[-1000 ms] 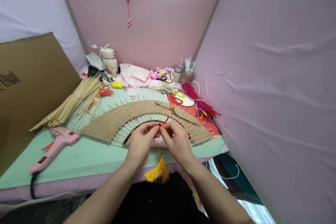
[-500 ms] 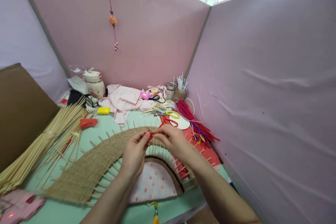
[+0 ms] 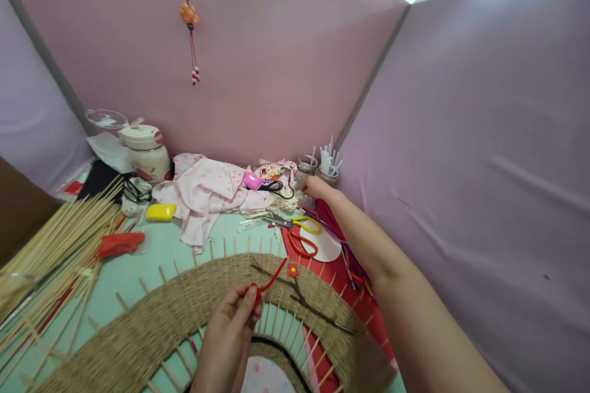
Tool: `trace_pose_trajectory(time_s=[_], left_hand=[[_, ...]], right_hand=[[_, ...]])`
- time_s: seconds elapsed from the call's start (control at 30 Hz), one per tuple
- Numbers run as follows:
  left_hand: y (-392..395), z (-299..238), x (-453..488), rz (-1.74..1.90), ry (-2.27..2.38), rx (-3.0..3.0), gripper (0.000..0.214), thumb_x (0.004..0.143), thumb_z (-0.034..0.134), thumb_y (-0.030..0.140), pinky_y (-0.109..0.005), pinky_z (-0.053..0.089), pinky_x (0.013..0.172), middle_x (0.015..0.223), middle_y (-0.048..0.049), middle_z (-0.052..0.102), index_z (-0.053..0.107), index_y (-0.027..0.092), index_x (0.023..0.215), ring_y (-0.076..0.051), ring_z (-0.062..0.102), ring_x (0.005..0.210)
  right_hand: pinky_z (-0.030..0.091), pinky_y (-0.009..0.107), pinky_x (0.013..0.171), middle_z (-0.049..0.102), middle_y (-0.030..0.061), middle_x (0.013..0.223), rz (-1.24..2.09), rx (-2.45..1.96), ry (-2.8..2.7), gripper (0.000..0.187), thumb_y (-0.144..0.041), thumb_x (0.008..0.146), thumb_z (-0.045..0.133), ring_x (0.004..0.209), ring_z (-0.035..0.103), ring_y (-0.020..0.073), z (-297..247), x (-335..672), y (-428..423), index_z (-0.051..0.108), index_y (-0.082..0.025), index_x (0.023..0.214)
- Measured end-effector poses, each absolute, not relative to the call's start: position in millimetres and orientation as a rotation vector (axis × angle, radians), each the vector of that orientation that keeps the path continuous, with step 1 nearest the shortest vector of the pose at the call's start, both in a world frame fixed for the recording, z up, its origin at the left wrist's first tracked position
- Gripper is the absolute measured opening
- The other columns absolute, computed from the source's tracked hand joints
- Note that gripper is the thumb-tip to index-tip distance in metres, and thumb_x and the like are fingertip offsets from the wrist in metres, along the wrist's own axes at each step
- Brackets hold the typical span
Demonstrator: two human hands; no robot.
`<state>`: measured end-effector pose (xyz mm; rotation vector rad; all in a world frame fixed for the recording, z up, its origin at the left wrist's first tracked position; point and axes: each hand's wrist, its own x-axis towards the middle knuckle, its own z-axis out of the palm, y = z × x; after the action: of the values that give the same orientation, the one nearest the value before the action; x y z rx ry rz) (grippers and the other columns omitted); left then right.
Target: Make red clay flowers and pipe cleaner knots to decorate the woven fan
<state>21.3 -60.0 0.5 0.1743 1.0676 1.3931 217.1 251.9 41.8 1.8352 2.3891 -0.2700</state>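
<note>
My left hand (image 3: pixel 233 319), closed, pinches a red pipe cleaner (image 3: pixel 275 276) whose lower part is bent into a small bunch at the fingertips and whose free end points up to the right. Under it lies an arched woven fan-like piece (image 3: pixel 157 313) with wooden sticks poking out along both edges. On its weave rest a brown twig (image 3: pixel 318 309) and a small red flower (image 3: pixel 292 269) with a yellow centre. My right hand (image 3: pixel 314 186) reaches to the back, fingers curled beside a glass jar (image 3: pixel 308 163); what they grip is hidden.
Scissors with yellow handles (image 3: pixel 306 225) and red-handled scissors (image 3: pixel 303 244) lie behind the weave, near a bundle of coloured pipe cleaners (image 3: pixel 328 216). Thin sticks (image 3: pixel 59 252) fill the left side. A bottle (image 3: pixel 147 156) and pink cloth (image 3: pixel 207 181) stand along the partition.
My right hand has left the red pipe cleaner and moved to the jars at the back. My left hand keeps hold of it. The view has shifted, and the twig and flower now show.
</note>
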Motion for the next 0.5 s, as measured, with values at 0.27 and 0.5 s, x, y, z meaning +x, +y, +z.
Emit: trace_pose_trajectory(time_s=[0.27,0.5], left_hand=[[-60,6,20,1.320,1.136,0.159,0.045,0.043,0.092,0.043,-0.019,0.042,0.055,0.063,0.0005,0.061,0.071,0.016,0.073,-0.009,0.050,0.057],[-60,4,15,1.296,1.175,0.177,0.047,0.042,0.091,0.046,-0.020,0.040,0.051,0.059,0.0016,0.058,0.071,0.018,0.073,-0.010,0.049,0.055]], right_hand=[[0.053,0.041,0.088,0.059,0.0112,0.122,-0.153,1.797,2.284,0.035,-0.034,0.091,0.061,0.105,0.062,0.0230,6,209,279,0.058,-0.014,0.120],[0.053,0.041,0.087,0.059,0.0126,0.122,-0.046,1.862,2.190,0.037,-0.034,0.091,0.062,0.104,0.062,0.0227,-1,208,277,0.058,-0.012,0.121]])
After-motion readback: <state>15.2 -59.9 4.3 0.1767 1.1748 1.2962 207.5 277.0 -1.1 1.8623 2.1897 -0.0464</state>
